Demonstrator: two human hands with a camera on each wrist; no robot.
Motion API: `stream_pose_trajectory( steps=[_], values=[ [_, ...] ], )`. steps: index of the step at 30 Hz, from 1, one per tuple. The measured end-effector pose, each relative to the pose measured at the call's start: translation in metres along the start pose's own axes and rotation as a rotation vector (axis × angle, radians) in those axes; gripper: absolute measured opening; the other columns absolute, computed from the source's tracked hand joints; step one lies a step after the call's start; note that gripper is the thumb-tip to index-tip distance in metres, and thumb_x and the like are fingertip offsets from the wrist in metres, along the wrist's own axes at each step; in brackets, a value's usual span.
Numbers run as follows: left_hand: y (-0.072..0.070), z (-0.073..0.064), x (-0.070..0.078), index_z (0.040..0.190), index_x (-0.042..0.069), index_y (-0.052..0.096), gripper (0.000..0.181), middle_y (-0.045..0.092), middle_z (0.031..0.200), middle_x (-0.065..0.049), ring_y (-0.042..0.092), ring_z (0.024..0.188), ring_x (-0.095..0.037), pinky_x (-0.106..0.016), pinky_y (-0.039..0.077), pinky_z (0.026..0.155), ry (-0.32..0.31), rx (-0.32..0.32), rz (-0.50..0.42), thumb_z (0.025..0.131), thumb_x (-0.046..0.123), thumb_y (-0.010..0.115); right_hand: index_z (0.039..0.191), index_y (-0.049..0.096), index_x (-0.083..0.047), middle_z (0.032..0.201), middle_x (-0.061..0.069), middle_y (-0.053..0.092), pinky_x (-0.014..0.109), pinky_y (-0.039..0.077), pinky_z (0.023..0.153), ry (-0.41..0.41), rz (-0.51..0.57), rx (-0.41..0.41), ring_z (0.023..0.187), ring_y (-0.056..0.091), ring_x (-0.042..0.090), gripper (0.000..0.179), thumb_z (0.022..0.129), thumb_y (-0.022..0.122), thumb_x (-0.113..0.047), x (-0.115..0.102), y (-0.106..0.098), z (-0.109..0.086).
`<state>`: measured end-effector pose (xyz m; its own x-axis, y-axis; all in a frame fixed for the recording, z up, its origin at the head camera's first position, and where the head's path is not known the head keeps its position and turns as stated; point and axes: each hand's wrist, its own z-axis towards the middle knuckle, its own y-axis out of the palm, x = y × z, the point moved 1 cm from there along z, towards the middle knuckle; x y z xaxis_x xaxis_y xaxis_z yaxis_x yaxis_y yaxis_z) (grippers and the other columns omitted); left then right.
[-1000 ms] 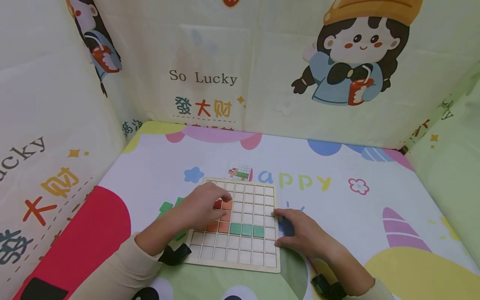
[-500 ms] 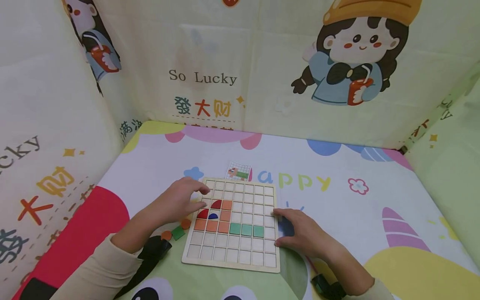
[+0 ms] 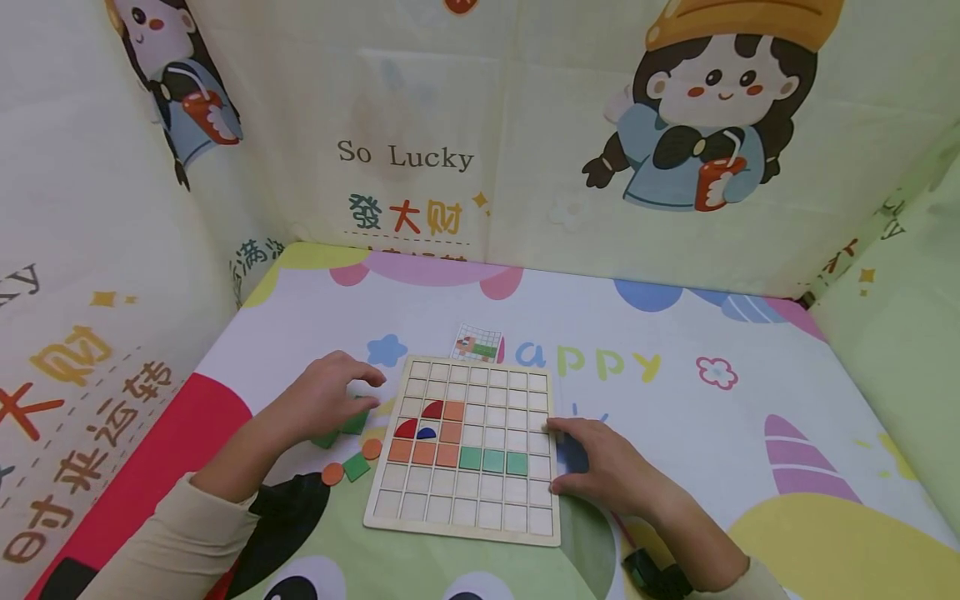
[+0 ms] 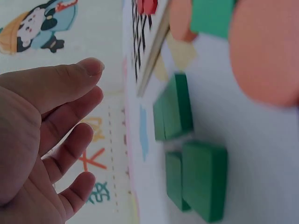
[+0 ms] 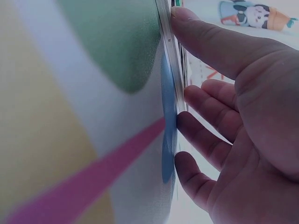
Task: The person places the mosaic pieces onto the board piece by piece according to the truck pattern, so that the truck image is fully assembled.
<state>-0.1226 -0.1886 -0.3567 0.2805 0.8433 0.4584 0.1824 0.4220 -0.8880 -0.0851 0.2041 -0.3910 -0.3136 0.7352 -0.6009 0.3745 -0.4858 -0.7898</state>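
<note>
Over the loose green tiles left of the board, my left hand hovers with relaxed fingers and holds nothing. In the head view it partly hides those tiles. The wooden grid board lies flat on the table. Its cells hold orange squares, two red curved pieces, a blue half-round piece and a row of three green squares. My right hand touches the board's right edge with its thumb and fingertips, fingers loosely bent.
Two orange discs and a single green square lie near the board's left side. A small printed card with a coloured grid picture lies behind the board. Patterned cloth walls enclose the table at the back and sides.
My left hand has moved left, off the board to above the loose tiles, uncovering the red, blue and orange pieces. My right hand stays at the board's edge.
</note>
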Motion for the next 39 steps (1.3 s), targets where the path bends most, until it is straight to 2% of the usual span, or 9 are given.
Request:
stream_pose_trajectory(
  steps=[5, 14, 19, 29, 39],
  values=[
    [-0.002, -0.003, -0.012, 0.116, 0.008, 0.074, 0.030, 0.065, 0.110, -0.009, 0.053, 0.108, -0.032, -0.039, 0.057, 0.077, -0.052, -0.025, -0.027, 0.087, 0.016, 0.078, 0.141, 0.055, -0.011, 0.140, 0.008, 0.056, 0.054, 0.038, 0.105, 0.002, 0.004, 0.001, 0.131, 0.048, 0.034, 0.074, 0.079, 0.085, -0.036, 0.000, 0.000, 0.000],
    [0.001, -0.008, -0.028, 0.114, 0.007, 0.074, 0.029, 0.065, 0.109, -0.010, 0.053, 0.106, -0.032, -0.033, 0.058, 0.070, -0.098, -0.036, -0.045, 0.086, 0.015, 0.078, 0.141, 0.055, -0.011, 0.140, 0.008, 0.056, 0.054, 0.038, 0.105, 0.009, -0.003, 0.001, 0.131, 0.048, 0.034, 0.073, 0.079, 0.085, -0.035, 0.000, 0.000, 0.000],
    [0.004, -0.008, -0.032, 0.115, 0.005, 0.074, 0.030, 0.064, 0.110, -0.012, 0.052, 0.105, -0.032, -0.030, 0.057, 0.065, -0.118, -0.053, -0.069, 0.086, 0.013, 0.078, 0.141, 0.055, -0.011, 0.140, 0.009, 0.056, 0.054, 0.038, 0.105, 0.011, -0.004, 0.001, 0.131, 0.048, 0.034, 0.073, 0.079, 0.085, -0.035, -0.001, 0.000, 0.000],
    [0.008, -0.006, -0.036, 0.115, 0.004, 0.074, 0.031, 0.063, 0.109, -0.012, 0.052, 0.105, -0.032, -0.030, 0.057, 0.066, -0.126, -0.070, -0.066, 0.085, 0.012, 0.079, 0.141, 0.055, -0.011, 0.140, 0.009, 0.056, 0.054, 0.038, 0.105, 0.009, -0.002, -0.002, 0.131, 0.048, 0.034, 0.073, 0.079, 0.085, -0.035, -0.001, 0.000, 0.000],
    [0.007, -0.004, -0.034, 0.116, 0.004, 0.073, 0.033, 0.062, 0.110, -0.012, 0.052, 0.104, -0.031, -0.031, 0.057, 0.067, -0.138, -0.090, -0.064, 0.084, 0.013, 0.080, 0.141, 0.055, -0.010, 0.139, 0.009, 0.056, 0.054, 0.039, 0.104, -0.011, -0.006, 0.004, 0.130, 0.049, 0.034, 0.073, 0.080, 0.085, -0.037, 0.001, 0.000, 0.000]
  ],
)
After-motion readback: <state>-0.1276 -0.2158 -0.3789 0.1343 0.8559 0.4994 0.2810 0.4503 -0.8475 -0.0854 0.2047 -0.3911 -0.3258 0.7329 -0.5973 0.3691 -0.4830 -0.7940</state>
